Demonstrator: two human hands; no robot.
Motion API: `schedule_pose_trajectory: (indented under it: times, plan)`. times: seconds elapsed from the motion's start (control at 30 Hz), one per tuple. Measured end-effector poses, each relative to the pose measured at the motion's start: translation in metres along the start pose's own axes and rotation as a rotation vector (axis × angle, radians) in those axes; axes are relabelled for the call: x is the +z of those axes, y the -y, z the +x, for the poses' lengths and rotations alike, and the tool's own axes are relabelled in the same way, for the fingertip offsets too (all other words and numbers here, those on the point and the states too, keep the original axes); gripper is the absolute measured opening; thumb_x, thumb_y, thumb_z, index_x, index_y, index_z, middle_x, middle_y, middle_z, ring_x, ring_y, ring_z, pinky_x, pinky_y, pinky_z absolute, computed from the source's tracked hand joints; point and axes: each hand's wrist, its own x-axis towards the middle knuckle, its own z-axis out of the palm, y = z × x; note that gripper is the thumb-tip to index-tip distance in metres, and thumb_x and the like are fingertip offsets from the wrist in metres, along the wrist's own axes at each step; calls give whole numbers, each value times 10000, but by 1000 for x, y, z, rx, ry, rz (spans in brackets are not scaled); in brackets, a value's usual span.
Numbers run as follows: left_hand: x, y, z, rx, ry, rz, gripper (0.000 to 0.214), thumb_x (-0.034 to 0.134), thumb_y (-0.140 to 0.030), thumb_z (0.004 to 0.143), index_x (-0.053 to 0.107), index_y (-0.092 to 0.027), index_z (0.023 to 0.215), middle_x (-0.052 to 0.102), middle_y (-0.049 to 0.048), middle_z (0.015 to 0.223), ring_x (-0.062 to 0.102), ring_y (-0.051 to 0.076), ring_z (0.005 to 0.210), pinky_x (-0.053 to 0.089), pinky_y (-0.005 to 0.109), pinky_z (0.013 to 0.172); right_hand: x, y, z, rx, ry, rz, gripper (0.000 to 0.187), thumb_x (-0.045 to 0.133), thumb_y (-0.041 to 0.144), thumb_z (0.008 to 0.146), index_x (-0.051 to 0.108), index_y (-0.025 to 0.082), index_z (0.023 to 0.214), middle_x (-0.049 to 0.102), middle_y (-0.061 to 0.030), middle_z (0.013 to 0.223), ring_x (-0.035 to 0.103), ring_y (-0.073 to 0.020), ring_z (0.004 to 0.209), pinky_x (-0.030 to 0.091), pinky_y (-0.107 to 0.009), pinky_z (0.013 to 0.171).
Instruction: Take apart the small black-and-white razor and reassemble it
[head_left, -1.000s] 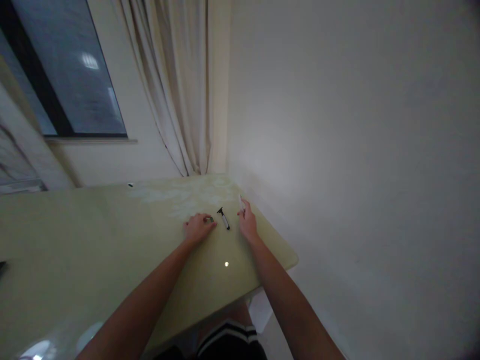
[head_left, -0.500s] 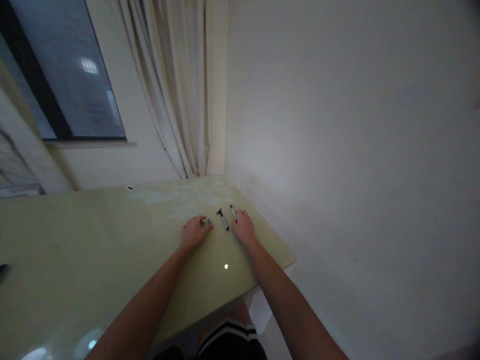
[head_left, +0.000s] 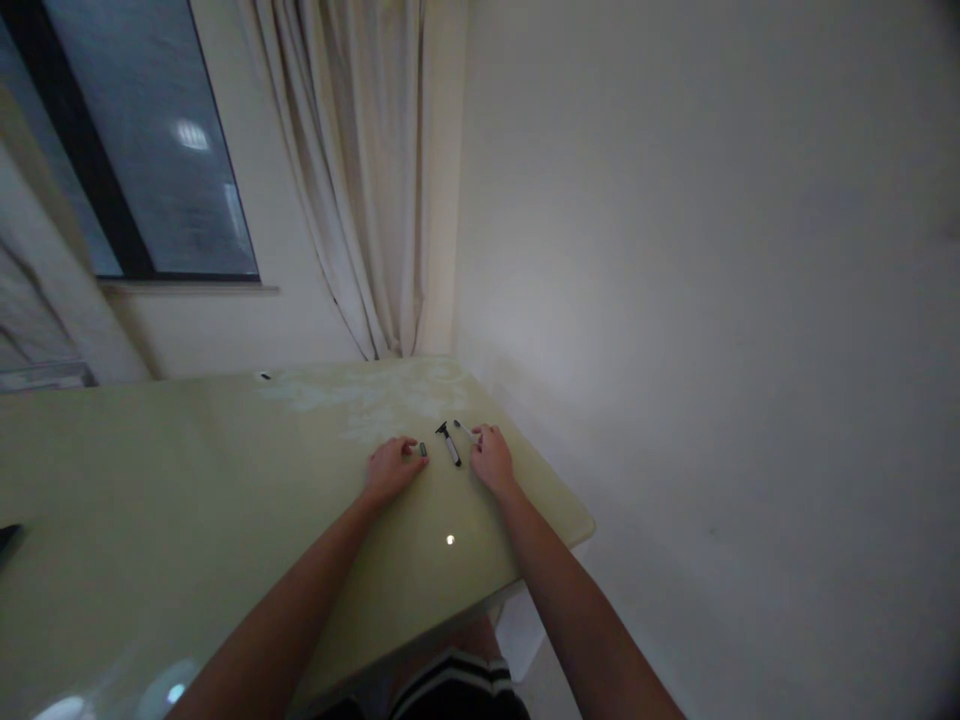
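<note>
Below the tabletop's near edge: black shorts with white stripes, worn by the person seated there.
Pale yellow-green glossy tabletop: both forearms reach over its near edge toward its right edge.
Left hand: resting on the tabletop, thumb and forefinger curved around a short, dark green cylindrical piece; whether they grip it or merely flank it, I cannot tell.
Right hand: near the right edge, pinching a thin white stick with a dark tip, which slants toward the far edge.
Black-and-silver T-shaped razor: lying between the hands, head toward the far edge, touched by neither.
Progress, by my judgement: the razor is already down and free; the white stick is in place beside it but not yet let go; the green piece is set close by, its release unclear.
Left side of the tabletop: a dark object, cut off by the view.
Far edge: a tiny black-and-white item, well apart from the hands.
Beyond: cream cloth curtain, dark-framed window.
</note>
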Motion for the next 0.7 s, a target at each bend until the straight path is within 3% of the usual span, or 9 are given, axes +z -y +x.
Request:
schedule_pose_trajectory:
  times: [0.1,0.17,0.27,0.4,0.47,0.53,0.6,0.7]
  plan:
    - [-7,8,-11,45,50,-63,288,659,-418,851,746,-167,962,766,85,930,701,228,877,500,307,778,-2,3,0,-13,-88,31,264,547,138,882,656,179,1120,661,-75,1038,618,-191,902,438,-274,805]
    - [-11,14,-17,63,77,-91,330,588,-460,895,752,-175,866,746,57,794,691,219,771,495,304,707,-3,5,0,-5,-122,28,208,548,177,909,652,196,1087,668,-44,944,610,-187,836,420,-267,753]
    - [-11,19,-20,74,75,-104,426,426,-425,979,772,-177,961,725,46,735,679,217,721,503,319,706,-4,9,1,23,-95,4,145,549,245,956,656,220,1051,663,-11,815,599,-184,751,376,-262,678]
    - [-4,17,-13,85,3,-88,454,338,-272,998,689,-152,1261,758,104,993,689,224,970,499,346,927,-5,13,1,1,-32,-61,187,533,340,1015,676,226,977,688,-27,802,616,-195,752,347,-269,653]
    - [1,12,-10,73,-38,-40,463,453,-334,975,629,-155,1364,716,148,1218,635,265,1159,451,383,1031,-6,15,1,-44,-11,-99,224,527,355,1027,683,219,941,712,-51,849,629,-202,786,356,-275,672]
    - [4,6,-7,33,-59,68,612,590,-474,911,565,-183,1449,628,176,1400,556,333,1289,410,445,1078,-5,17,0,-102,2,-129,221,530,340,1026,691,215,941,730,-71,903,638,-211,830,376,-283,711]
    - [5,1,-5,-8,-58,177,704,644,-586,855,558,-240,1462,566,163,1490,507,378,1341,396,486,1078,-4,18,0,-149,19,-149,206,537,328,1020,700,212,972,740,-87,952,644,-220,879,398,-295,764]
    - [2,-2,0,-37,-24,204,505,613,-592,881,687,-312,1295,600,107,1456,553,351,1283,425,474,1034,-2,18,0,-200,64,-183,219,562,374,1012,707,213,1046,744,-103,1036,648,-240,973,419,-317,845]
